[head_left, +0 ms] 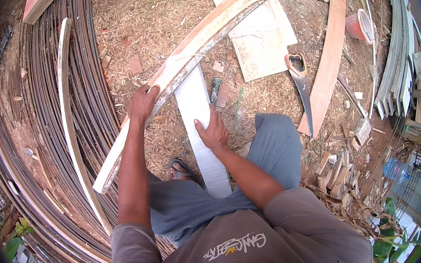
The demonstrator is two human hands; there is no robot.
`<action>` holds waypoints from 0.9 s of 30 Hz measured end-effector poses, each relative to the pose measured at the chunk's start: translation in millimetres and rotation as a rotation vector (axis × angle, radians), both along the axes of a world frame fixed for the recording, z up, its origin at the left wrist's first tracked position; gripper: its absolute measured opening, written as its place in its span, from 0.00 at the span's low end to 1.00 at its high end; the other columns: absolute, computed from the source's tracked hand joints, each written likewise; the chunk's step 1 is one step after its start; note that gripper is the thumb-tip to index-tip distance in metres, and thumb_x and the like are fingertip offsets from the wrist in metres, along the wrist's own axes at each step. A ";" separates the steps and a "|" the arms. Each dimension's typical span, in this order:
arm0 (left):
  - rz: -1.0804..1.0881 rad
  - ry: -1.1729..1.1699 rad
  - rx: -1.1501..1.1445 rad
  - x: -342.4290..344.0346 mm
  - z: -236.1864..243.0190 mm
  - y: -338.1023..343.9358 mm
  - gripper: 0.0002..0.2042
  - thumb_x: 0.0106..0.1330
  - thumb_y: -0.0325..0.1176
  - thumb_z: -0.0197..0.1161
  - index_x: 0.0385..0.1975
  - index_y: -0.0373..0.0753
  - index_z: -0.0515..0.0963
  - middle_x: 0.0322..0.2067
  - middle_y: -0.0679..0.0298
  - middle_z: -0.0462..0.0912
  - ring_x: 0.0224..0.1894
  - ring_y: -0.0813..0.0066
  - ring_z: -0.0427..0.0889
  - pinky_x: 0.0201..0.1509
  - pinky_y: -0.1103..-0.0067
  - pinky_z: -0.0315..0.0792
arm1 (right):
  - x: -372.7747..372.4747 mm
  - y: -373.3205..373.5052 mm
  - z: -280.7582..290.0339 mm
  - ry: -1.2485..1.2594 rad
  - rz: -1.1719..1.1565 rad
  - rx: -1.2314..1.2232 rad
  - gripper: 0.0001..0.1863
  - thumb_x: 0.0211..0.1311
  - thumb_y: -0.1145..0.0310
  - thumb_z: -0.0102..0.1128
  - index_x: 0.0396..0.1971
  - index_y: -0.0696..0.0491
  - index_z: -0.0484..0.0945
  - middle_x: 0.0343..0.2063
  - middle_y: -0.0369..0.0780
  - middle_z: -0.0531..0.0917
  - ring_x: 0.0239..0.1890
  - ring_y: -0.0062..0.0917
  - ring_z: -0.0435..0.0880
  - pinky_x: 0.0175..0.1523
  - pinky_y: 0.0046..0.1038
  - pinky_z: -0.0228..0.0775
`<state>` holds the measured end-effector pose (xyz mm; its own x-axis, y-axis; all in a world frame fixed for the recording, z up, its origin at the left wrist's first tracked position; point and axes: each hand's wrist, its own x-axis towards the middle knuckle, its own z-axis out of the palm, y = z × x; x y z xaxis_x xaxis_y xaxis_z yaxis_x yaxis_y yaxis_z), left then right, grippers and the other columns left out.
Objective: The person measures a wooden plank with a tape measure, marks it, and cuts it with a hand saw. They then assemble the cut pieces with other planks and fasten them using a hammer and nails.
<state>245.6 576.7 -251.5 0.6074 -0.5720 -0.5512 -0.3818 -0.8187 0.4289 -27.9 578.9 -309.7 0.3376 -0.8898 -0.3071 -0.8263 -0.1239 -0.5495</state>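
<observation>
My left hand [142, 104] is closed round the near part of a long, pale wooden plank [200, 39] with a rough bark edge. The plank slants from lower left to the top and crosses over a white board [197, 109]. My right hand [213, 131] lies on that board's right edge, fingers stretched and thumb apart. A handsaw [302, 90] with an orange and black handle lies to the right, its blade tip over a reddish plank [328, 51]. Just beyond my right hand is a small dark green object [216, 88], its kind unclear.
Long dark rods [80, 65] cover the ground at left, with a narrow timber strip [69, 115] on top. Plywood sheets [262, 39] lie ahead. At right are a red bucket [359, 26], stacked grey sheets [398, 59] and wood offcuts [340, 177]. My sandalled foot [181, 170] is below.
</observation>
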 end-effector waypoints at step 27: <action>-0.098 0.165 0.161 3.4 15.9 -6.3 0.30 0.75 0.55 0.49 0.70 0.43 0.70 0.70 0.54 0.70 0.73 0.57 0.66 0.77 0.67 0.57 | -260.6 -450.2 -209.5 0.049 -0.354 0.047 0.55 0.63 0.35 0.57 0.76 0.59 0.46 0.58 0.62 0.77 0.62 0.53 0.78 0.66 0.46 0.67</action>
